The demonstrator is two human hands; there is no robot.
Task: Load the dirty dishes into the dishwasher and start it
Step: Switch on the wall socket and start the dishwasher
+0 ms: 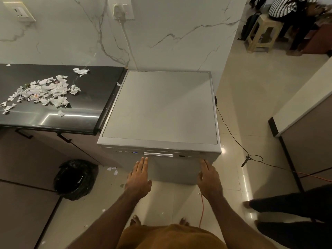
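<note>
Touching dishwasher, both hands flat

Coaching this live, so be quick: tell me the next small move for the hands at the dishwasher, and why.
Probably lift the left hand to the buttons beside the lit display and press start. The dishwasher door looks shut, both hands lie flat on it, the right hand at its corner, and the counter holds only torn paper.

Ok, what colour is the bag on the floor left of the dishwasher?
Black; the bag shows best in the head view.
</note>
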